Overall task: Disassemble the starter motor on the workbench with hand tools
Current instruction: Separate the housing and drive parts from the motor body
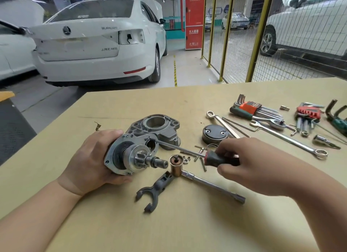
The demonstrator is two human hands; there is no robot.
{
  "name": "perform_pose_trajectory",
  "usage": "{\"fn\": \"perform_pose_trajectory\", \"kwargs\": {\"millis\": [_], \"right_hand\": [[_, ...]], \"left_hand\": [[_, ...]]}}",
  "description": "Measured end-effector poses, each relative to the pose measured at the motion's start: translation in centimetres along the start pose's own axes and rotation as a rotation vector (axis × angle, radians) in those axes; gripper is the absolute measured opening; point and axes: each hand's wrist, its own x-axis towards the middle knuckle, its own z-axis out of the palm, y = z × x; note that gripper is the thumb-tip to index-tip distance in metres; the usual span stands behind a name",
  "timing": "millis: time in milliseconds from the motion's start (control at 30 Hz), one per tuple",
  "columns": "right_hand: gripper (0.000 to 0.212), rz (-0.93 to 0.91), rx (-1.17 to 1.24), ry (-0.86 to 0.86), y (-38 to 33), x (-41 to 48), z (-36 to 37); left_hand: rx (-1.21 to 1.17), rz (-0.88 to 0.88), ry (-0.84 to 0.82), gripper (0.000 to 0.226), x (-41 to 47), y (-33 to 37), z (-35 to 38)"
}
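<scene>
My left hand (pixel 88 158) grips the starter motor body (pixel 129 154), which lies on its side with the pinion gear and shaft (pixel 153 160) pointing right. My right hand (pixel 244 157) holds a black-handled screwdriver (pixel 214 158); its tip sits at a screw on the motor's metal plate, near the upper hole. The grey drive-end housing (pixel 159 128) stands behind the motor. A black shift fork (pixel 155 188) lies in front, next to a copper-coloured plunger (pixel 176 164) and a T-bar socket wrench (pixel 212 186).
A round black end cap (pixel 215 134) sits behind my right hand. Loose nuts and bolts (pixel 199 154) lie by the screwdriver shaft. Combination wrenches (pixel 287 139), a ratchet, hex key sets (pixel 251 107) and a socket fill the right of the tan workbench (pixel 169 223). Parked cars stand beyond.
</scene>
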Motion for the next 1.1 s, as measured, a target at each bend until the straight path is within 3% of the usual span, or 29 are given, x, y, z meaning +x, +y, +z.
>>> {"fn": "perform_pose_trajectory", "kwargs": {"millis": [767, 967, 1100], "right_hand": [[0.009, -0.024, 0.036, -0.008, 0.1, -0.4, -0.1], [0.007, 0.024, 0.103, 0.038, 0.9, -0.2, 0.0], [0.009, 0.04, 0.152, 0.03, 0.5, 0.2, 0.7]], "left_hand": [[-0.027, 0.033, -0.019, 0.09, -0.1, -0.2, 0.1], [-0.208, -0.13, 0.051, 0.095, 0.1, 0.3, -0.7], [-0.343, -0.134, 0.149, 0.084, 0.3, 0.1, -1.0]]}}
